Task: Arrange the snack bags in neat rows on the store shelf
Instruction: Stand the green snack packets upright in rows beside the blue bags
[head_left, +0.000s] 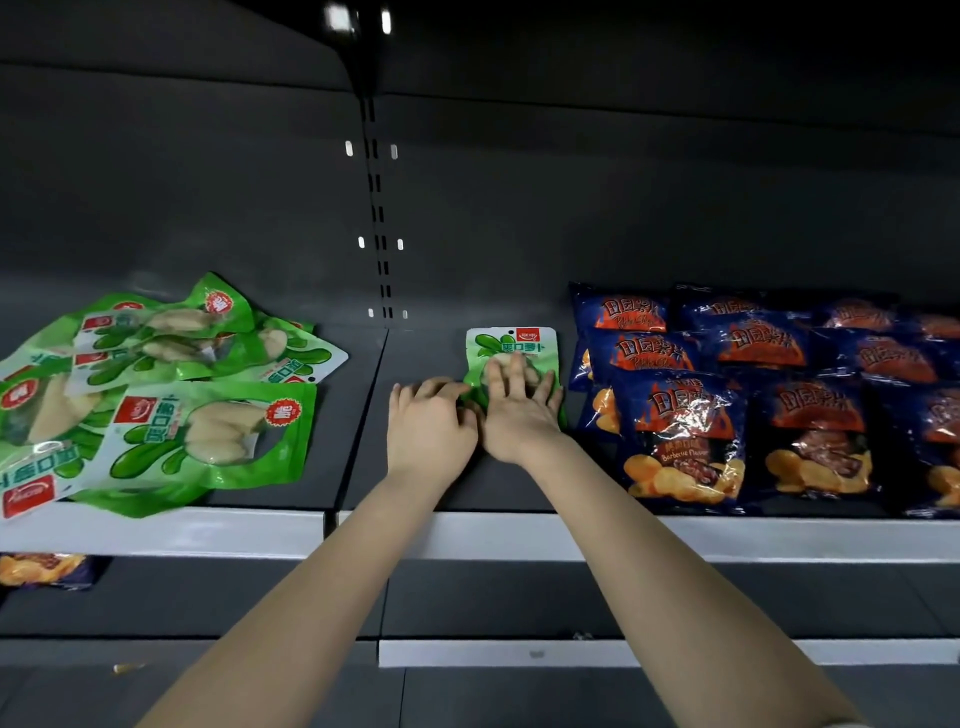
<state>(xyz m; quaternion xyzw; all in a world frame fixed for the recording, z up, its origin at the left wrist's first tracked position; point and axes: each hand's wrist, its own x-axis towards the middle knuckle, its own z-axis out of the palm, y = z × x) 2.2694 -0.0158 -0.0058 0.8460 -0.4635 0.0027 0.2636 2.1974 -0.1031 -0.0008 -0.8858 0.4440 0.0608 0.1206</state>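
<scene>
A single green snack bag lies flat near the back of the dark shelf, just left of the blue chip bags. My right hand rests on it with fingers spread flat over its lower half. My left hand lies beside it, its fingertips touching the bag's left edge. A loose pile of several green snack bags is heaped on the shelf's left section. Blue chip bags stand in rows on the right.
The shelf's white front rail runs across the view. A vertical slotted upright divides the back wall. A lower shelf sits beneath, with an orange-and-blue chip bag at its far left.
</scene>
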